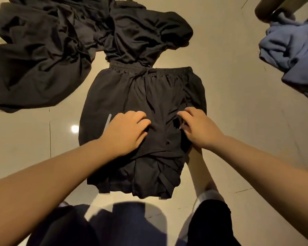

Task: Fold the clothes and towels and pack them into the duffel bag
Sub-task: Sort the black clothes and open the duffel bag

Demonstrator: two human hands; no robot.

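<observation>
A pair of black shorts [142,96] with an elastic drawstring waistband lies spread on the pale tiled floor, waistband away from me. Its near end is bunched and partly folded over. My left hand [126,132] rests on the middle of the shorts, fingers curled into the fabric. My right hand [197,128] lies just to the right of it and pinches a fold of the same cloth. A heap of crumpled black clothes [64,41] lies beyond the shorts at the upper left. No duffel bag is in view.
A crumpled blue garment [292,50] lies at the right edge, below a dark wooden furniture leg [274,9]. My knees and dark trousers [210,224] fill the bottom of the view. Bare tiled floor [238,103] separates the shorts from the blue garment.
</observation>
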